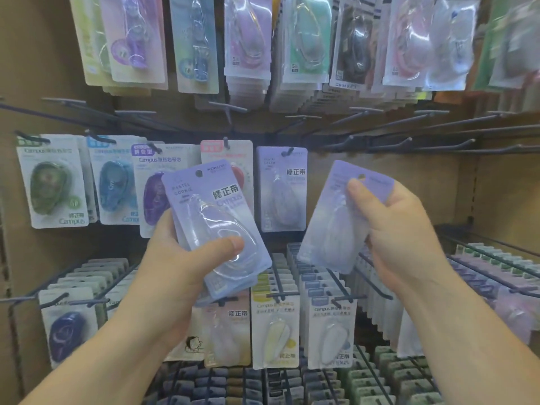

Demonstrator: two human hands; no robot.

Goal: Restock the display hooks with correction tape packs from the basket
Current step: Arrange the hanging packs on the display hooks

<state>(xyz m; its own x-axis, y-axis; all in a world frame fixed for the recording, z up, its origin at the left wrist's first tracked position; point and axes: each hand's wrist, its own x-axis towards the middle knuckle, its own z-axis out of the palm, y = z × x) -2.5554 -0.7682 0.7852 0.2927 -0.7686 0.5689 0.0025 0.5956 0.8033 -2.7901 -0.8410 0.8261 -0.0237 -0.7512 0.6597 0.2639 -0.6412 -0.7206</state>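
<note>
Now, at the display rack [423, 185], the left hand [175, 258] grips a stack of lavender packs [216, 229], fingers [225, 244] wrapped round it, while the right hand [391, 226] pinches a single pack [330, 229] near its top. Hanging step in hand, I'd say: next, its hang hole [361, 177] must meet the matching hook [287, 152].

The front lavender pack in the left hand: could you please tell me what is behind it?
More lavender packs stacked in the left hand, edges showing; their count is hidden. Farther back, a red hanging pack, mostly covered.
</note>
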